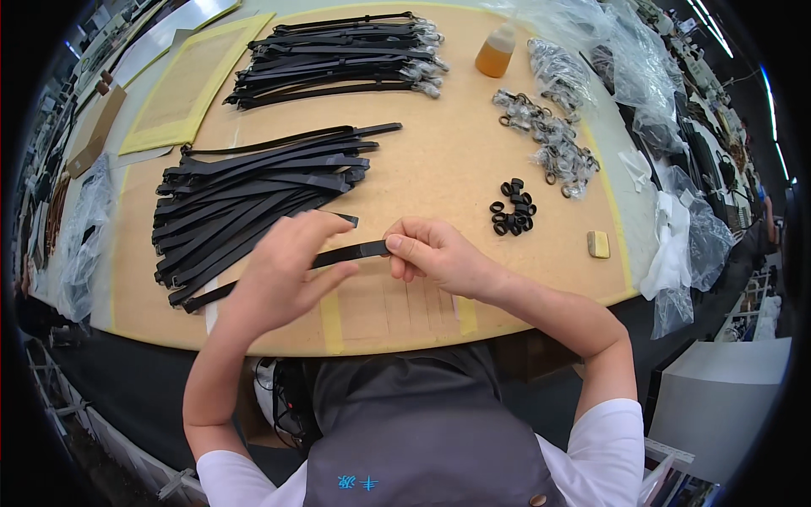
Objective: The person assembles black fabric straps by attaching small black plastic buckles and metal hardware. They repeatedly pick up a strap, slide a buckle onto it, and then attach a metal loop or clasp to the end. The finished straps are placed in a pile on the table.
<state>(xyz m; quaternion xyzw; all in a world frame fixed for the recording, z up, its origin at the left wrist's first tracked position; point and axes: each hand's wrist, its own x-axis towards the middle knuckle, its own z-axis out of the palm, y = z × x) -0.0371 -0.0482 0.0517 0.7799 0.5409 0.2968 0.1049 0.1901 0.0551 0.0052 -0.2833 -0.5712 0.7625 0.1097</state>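
Between thumb and fingers, my right hand (435, 255) pinches the end of a black strap (353, 253). The strap runs left across the near part of the table, and its other end has a small buckle. Above the strap, my left hand (291, 266) is open, thumb and fingers apart, slightly blurred; it hides part of the strap. Just beyond lies a loose pile of black straps with buckles (253, 194). To the right of my right hand sits a small heap of black loops (514, 209).
At the back lies a bundle of straps with wrapped ends (329, 61). A bottle of amber liquid (497, 52) stands near metal rings in clear plastic (553, 139). A small yellowish block (598, 244) is at right. Plastic bags (672, 245) hang over the right edge; a yellow-edged board (190, 84) lies back left.
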